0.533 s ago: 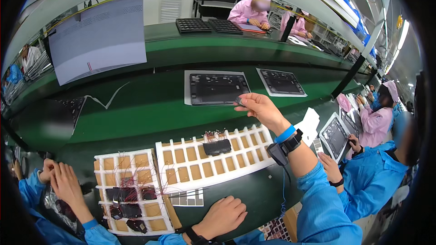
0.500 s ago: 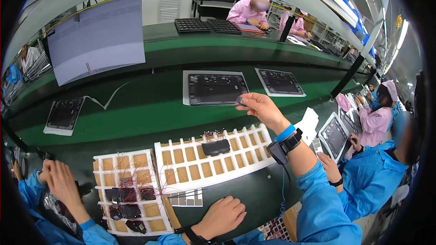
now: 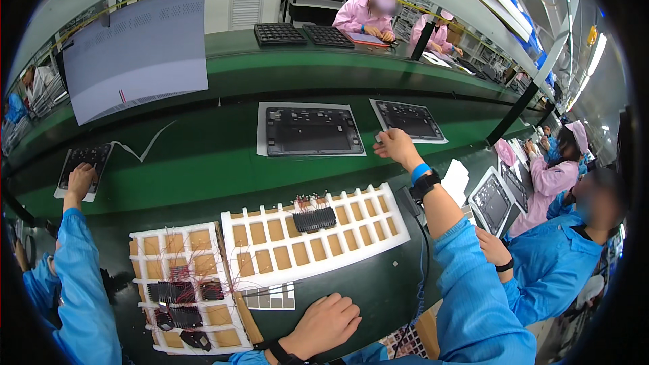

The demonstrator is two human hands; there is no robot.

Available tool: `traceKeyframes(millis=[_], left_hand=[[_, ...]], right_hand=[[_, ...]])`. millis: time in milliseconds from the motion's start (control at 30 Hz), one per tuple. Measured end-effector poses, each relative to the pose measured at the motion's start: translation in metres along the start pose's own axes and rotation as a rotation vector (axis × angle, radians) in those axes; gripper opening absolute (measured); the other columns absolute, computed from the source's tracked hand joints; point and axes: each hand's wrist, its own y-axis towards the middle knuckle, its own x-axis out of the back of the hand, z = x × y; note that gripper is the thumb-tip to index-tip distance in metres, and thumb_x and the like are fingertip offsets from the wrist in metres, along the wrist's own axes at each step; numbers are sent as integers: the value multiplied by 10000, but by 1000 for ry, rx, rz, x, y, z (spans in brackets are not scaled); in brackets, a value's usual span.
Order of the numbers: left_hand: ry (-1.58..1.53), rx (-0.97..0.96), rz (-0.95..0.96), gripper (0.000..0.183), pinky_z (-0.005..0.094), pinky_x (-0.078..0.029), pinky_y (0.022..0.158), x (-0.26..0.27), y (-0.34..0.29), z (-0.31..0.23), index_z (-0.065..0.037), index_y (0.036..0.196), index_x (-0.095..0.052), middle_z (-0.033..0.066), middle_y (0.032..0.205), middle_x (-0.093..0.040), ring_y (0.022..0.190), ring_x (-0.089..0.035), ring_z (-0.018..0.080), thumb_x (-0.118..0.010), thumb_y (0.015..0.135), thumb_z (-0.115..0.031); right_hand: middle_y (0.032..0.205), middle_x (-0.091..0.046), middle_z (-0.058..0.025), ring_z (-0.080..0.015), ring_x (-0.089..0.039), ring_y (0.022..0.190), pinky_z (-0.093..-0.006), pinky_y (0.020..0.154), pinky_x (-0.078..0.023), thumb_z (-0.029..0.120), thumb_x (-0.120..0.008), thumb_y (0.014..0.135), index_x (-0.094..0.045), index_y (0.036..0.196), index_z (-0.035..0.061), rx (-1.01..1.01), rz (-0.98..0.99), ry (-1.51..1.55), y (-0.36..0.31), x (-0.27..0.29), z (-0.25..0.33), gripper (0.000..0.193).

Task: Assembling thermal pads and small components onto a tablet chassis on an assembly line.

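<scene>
My right hand (image 3: 397, 147) is raised over the green bench, thumb and fingers pinched on a small grey piece (image 3: 378, 138), mostly covered by the fingertips. It is beside the lower left edge of the right black tablet housing (image 3: 410, 120), which lies on a white sheet; touching or apart, I cannot tell. The middle tablet housing (image 3: 312, 131) lies to its left. My left hand (image 3: 326, 326), a black band at its wrist, rests palm down on the bench with fingers curled in. Nothing shows in it. White-ribbed cardboard trays (image 3: 307, 272) lie ahead of it.
Black wired parts (image 3: 177, 292) lie in the left tray. At far left, a co-worker's hand (image 3: 82, 177) reaches onto another tablet housing (image 3: 67, 165). A blue-sleeved co-worker (image 3: 561, 250) sits close on my right. A black cord (image 3: 426, 250) hangs near my right wrist.
My right hand has moved right, from the middle tablet housing to the right one, still pinching. My left hand stays put. The left co-worker's arm has reached forward to the far-left housing.
</scene>
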Motion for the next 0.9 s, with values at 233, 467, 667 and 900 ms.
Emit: traceKeyframes(millis=[233,467,667,900], left_hand=[[-19,-15,-20,144,368,-507,752,0,0,-1,-84,860,-645,49,822,-551,836,-561,244,-714,930,-189],[-39,-13,-49,139,367,-509,764,0,-3,1,-81,862,-640,57,833,-545,848,-564,250,-718,920,-179],[-25,-16,-78,139,356,-504,783,-2,-6,-1,-81,872,-628,55,856,-545,876,-570,243,-711,923,-179],[14,-19,-64,142,343,-496,793,-4,-7,0,-87,873,-635,38,857,-552,882,-565,223,-705,922,-200]], right_hand=[[922,-766,-218,-354,-754,913,-451,854,-588,289,-690,963,-748,1069,15,384,-221,-740,12,-35,14,299],[926,-756,-213,-410,-742,903,-500,818,-609,258,-700,923,-729,924,10,490,-186,-980,21,-67,25,249],[918,-754,-220,-414,-745,869,-493,824,-614,215,-677,870,-734,903,13,646,-174,-1109,21,-68,30,213],[895,-731,-274,-460,-720,875,-515,844,-595,256,-667,880,-754,883,-4,536,-109,-965,27,-76,33,274]])
